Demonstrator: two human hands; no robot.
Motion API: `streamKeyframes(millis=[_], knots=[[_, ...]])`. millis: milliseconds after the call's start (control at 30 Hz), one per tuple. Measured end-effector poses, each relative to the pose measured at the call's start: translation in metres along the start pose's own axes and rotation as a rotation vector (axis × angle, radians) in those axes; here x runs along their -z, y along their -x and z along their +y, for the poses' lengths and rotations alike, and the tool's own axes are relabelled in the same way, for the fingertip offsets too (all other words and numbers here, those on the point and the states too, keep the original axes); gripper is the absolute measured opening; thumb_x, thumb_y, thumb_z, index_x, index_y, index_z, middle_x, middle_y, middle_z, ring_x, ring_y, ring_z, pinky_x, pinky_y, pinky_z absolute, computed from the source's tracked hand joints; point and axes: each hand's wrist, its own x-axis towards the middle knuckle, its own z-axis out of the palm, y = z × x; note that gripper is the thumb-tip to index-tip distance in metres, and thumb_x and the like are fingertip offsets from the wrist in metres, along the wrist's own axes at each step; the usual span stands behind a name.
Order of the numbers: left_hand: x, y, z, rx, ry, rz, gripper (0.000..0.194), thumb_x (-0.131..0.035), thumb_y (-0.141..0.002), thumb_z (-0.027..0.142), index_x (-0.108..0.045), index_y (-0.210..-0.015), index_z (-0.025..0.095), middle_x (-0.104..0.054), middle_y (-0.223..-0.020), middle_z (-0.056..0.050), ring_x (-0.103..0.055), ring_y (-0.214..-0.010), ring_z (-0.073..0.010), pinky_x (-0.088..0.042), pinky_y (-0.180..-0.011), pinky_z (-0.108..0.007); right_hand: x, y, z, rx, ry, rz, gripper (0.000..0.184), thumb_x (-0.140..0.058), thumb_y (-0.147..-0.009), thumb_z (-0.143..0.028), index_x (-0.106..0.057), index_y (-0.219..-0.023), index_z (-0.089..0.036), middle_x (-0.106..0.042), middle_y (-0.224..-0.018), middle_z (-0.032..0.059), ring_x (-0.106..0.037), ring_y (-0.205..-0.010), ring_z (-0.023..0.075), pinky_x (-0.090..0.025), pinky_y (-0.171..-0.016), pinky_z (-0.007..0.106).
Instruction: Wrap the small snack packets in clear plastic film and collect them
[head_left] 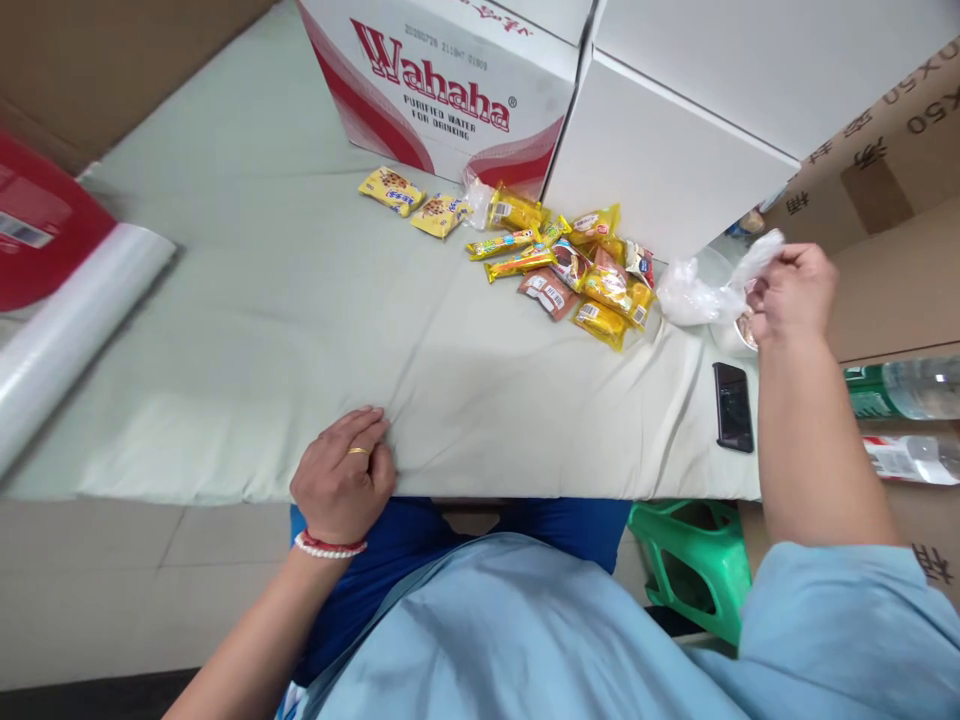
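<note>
My right hand (796, 290), at the table's right end, pinches a thin white plastic bag (694, 290). The bag's crumpled body lies beside the snack pile, over the edge of a white bowl (729, 338) that is partly hidden. My left hand (345, 470) rests on the cloth at the front edge, palm down, fingers loosely laid together with nothing visible in them. Several wrapped snacks (606, 285), mostly yellow, are heaped left of the bag. Two yellow cookie packets (391, 190) lie apart at the heap's left. Below the bowl is a black phone (733, 407).
A Wahaha water carton (457, 95) and a white box (660, 150) stand along the back. On the left lie a roll of clear film (82, 330) and a red container (49, 215). Plastic bottles (911, 388) are at right, and a green stool (694, 570) stands below the table.
</note>
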Motion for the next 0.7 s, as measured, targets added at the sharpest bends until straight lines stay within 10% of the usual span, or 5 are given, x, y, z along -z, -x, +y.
streamKeyframes(millis=[200, 400, 567, 700], knots=[[0.01, -0.011, 0.057, 0.096, 0.358, -0.197, 0.021, -0.056, -0.102, 0.019, -0.073, -0.112, 0.023, -0.081, -0.112, -0.007, -0.077, -0.108, -0.0225, -0.064, -0.099, -0.041, -0.012, 0.156, -0.01, -0.482, -0.704, -0.467, 0.045, -0.076, -0.059, -0.024, -0.032, -0.071, -0.025, -0.018, -0.058, -0.0103, -0.011, -0.047, 0.0055, -0.011, -0.041, 0.02], [-0.007, -0.02, 0.126, -0.053, 0.627, -0.289, 0.045, -0.069, -0.101, 0.04, -0.06, -0.141, 0.023, -0.066, -0.137, -0.017, -0.071, -0.115, -0.0231, -0.066, -0.081, -0.033, -0.063, 0.285, -0.012, -0.834, -0.952, -0.701, 0.045, -0.084, -0.06, -0.022, -0.041, -0.071, -0.024, -0.022, -0.057, -0.0117, -0.009, -0.048, 0.0037, -0.013, -0.039, 0.016], [-0.017, -0.027, 0.131, -0.057, 0.789, -0.352, 0.018, -0.059, -0.106, 0.028, -0.074, -0.114, 0.023, -0.074, -0.107, -0.01, -0.071, -0.096, -0.0187, -0.06, -0.084, -0.033, -0.064, 0.301, -0.018, -0.948, -0.92, -0.854, 0.033, -0.086, -0.063, -0.021, -0.061, -0.084, -0.021, -0.039, -0.057, -0.0098, -0.014, -0.047, 0.0019, -0.014, -0.039, 0.013], [-0.016, -0.03, 0.117, 0.364, 0.995, -0.395, 0.022, -0.065, -0.102, 0.042, -0.072, -0.098, 0.021, -0.069, -0.083, -0.003, -0.062, -0.073, -0.0148, -0.052, -0.069, -0.028, -0.041, 0.282, -0.006, -0.933, -0.829, -0.978, 0.037, -0.091, -0.068, -0.031, -0.065, -0.093, -0.021, -0.048, -0.061, -0.0072, -0.015, -0.047, 0.001, -0.011, -0.039, 0.012]])
